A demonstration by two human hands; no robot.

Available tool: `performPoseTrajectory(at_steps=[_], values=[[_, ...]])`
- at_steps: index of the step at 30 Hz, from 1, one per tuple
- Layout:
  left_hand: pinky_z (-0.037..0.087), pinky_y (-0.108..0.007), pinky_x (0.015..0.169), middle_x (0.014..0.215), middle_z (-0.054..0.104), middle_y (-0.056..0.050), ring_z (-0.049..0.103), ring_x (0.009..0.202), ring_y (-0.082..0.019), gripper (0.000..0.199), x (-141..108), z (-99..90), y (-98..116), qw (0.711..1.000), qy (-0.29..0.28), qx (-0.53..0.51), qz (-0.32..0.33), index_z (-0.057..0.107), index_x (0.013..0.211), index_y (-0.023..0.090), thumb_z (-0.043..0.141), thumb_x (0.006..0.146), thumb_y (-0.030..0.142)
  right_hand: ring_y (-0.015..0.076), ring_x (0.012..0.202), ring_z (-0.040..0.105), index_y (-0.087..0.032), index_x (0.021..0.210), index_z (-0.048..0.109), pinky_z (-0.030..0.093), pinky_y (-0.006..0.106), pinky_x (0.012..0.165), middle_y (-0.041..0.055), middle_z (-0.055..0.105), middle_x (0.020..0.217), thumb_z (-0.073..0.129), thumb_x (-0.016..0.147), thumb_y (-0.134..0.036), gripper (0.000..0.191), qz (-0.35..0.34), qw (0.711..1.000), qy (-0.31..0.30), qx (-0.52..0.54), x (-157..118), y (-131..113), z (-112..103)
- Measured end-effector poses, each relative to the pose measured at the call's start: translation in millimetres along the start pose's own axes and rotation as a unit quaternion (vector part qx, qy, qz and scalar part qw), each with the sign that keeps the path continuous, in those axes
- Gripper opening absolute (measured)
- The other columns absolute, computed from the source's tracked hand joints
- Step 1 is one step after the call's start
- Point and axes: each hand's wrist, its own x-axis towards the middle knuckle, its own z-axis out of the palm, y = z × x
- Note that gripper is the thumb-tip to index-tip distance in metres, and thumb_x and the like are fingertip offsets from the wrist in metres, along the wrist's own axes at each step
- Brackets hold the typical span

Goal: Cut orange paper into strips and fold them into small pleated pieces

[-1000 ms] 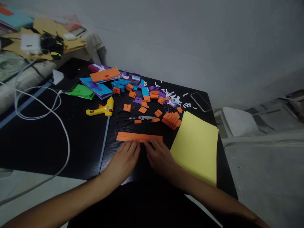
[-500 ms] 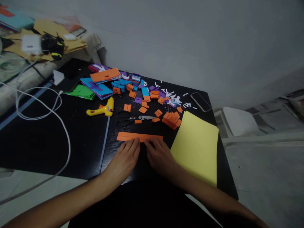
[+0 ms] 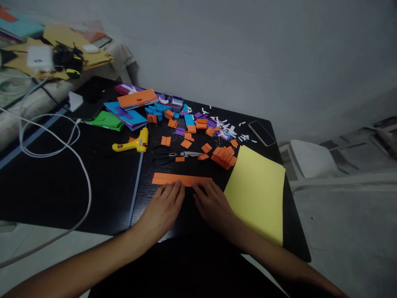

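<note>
Both hands on an orange strip

The strip (image 3: 163,178) lies flat on the black tabletop (image 3: 108,190), crosswise before the person, with a lengthwise line visible along it. The left hand (image 3: 166,203) rests its fingertips on the strip's near edge around the middle, fingers bent and close together. The right hand (image 3: 214,205) touches the same edge just to the right, its fingers bent and slightly spread. Whether either hand pinches the paper or only presses it cannot be told, as the undersides are hidden.

Just beyond the strip lie scissors (image 3: 192,154), blades pointing right, with small folded orange pieces (image 3: 186,143) around them. A yellow glue gun (image 3: 141,140) lies to their left, its small light glowing. A heap (image 3: 223,157) of orange pieces sits near the top of the yellow paper (image 3: 256,194), which lies beside the right forearm. Farther back are white scraps (image 3: 229,130), a phone (image 3: 262,133) near the right edge, and folded orange (image 3: 138,98), blue (image 3: 136,118) and green (image 3: 107,120) paper at the left.
</note>
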Motion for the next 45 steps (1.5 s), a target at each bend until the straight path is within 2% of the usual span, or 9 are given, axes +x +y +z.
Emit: performPoseTrajectory(at_steps=[6, 12, 15, 18, 21, 27, 32, 39, 45], values=[[0.051, -0.048, 0.097, 0.140, 0.062, -0.023, 0.062, 0.117, -0.034, 0.061, 3, -0.9, 2, 1.000, -0.015, -0.008, -0.017, 0.051, 0.148, 0.006, 0.048, 0.087, 0.001, 0.0300, 0.101, 0.062, -0.006, 0.126, 0.066, 0.057, 0.045, 0.090, 0.0187, 0.066, 0.112, 0.055, 0.098, -0.014, 0.031, 0.001, 0.999, 0.042, 0.007, -3, 0, 4], [0.051, -0.050, 0.095, 0.139, 0.061, -0.024, 0.061, 0.118, -0.035, 0.061, 7, -4.9, 2, 0.999, -0.031, -0.007, -0.010, 0.053, 0.148, 0.008, 0.050, 0.087, 0.003, 0.0245, 0.092, 0.063, -0.014, 0.117, 0.069, 0.058, 0.037, 0.084, 0.0114, 0.072, 0.103, 0.053, 0.099, -0.006, 0.026, -0.008, 0.994, 0.079, 0.074, -7, 17, 3], [0.051, -0.050, 0.097, 0.138, 0.062, -0.025, 0.061, 0.118, -0.035, 0.061, 9, -6.3, 3, 0.999, -0.042, 0.003, -0.002, 0.052, 0.148, 0.005, 0.049, 0.087, 0.004, 0.0246, 0.088, 0.065, -0.013, 0.116, 0.068, 0.058, 0.037, 0.081, 0.0101, 0.074, 0.097, 0.052, 0.100, -0.008, 0.023, -0.015, 0.995, 0.075, 0.072, -6, 22, 0], [0.049, -0.050, 0.104, 0.143, 0.059, -0.025, 0.058, 0.126, -0.036, 0.057, 12, -5.7, 5, 0.998, -0.041, 0.018, 0.033, 0.055, 0.144, 0.000, 0.046, 0.087, 0.004, 0.0241, 0.085, 0.065, -0.012, 0.113, 0.068, 0.057, 0.036, 0.079, 0.0098, 0.073, 0.093, 0.050, 0.101, -0.007, 0.022, -0.024, 0.996, 0.065, 0.054, -4, 23, -2], [0.047, -0.048, 0.110, 0.149, 0.055, -0.023, 0.054, 0.134, -0.034, 0.054, 13, -3.4, 7, 0.997, -0.046, 0.026, 0.055, 0.059, 0.140, 0.001, 0.043, 0.088, 0.004, 0.0243, 0.085, 0.065, -0.010, 0.118, 0.065, 0.057, 0.037, 0.080, 0.0111, 0.073, 0.095, 0.048, 0.101, -0.006, 0.025, -0.033, 0.998, 0.053, 0.032, -3, 23, -2], [0.048, -0.051, 0.107, 0.147, 0.056, -0.027, 0.057, 0.131, -0.035, 0.055, 13, 0.8, 9, 0.999, -0.040, 0.003, 0.035, 0.055, 0.143, -0.001, 0.040, 0.090, 0.003, 0.0238, 0.086, 0.064, -0.011, 0.120, 0.064, 0.057, 0.036, 0.080, 0.0125, 0.073, 0.100, 0.045, 0.101, -0.004, 0.028, -0.040, 0.998, 0.050, 0.007, -3, 24, 0], [0.049, -0.052, 0.102, 0.144, 0.058, -0.027, 0.058, 0.128, -0.036, 0.056, 15, 2.0, 12, 0.999, -0.035, -0.009, 0.016, 0.054, 0.145, 0.002, 0.040, 0.091, 0.004, 0.0243, 0.088, 0.062, -0.010, 0.112, 0.068, 0.057, 0.036, 0.081, 0.0131, 0.070, 0.100, 0.049, 0.098, -0.003, 0.025, -0.042, 0.998, 0.053, 0.002, -2, 19, 2], [0.048, -0.050, 0.103, 0.142, 0.059, -0.024, 0.058, 0.127, -0.035, 0.056, 16, -2.4, 14, 0.999, -0.039, -0.007, 0.004, 0.054, 0.145, 0.005, 0.045, 0.090, 0.004, 0.0260, 0.090, 0.058, -0.008, 0.113, 0.070, 0.057, 0.039, 0.084, 0.0145, 0.068, 0.100, 0.053, 0.093, -0.001, 0.027, -0.005, 0.998, 0.061, -0.010, -6, 14, 1], [0.050, -0.050, 0.101, 0.141, 0.060, -0.025, 0.059, 0.126, -0.036, 0.053, 18, -3.0, 15, 0.999, -0.035, -0.015, 0.000, 0.055, 0.143, 0.004, 0.046, 0.090, 0.004, 0.0267, 0.088, 0.059, -0.008, 0.112, 0.071, 0.057, 0.039, 0.081, 0.0148, 0.068, 0.098, 0.054, 0.096, -0.006, 0.023, 0.021, 0.998, 0.055, -0.038, -10, 16, -3]])
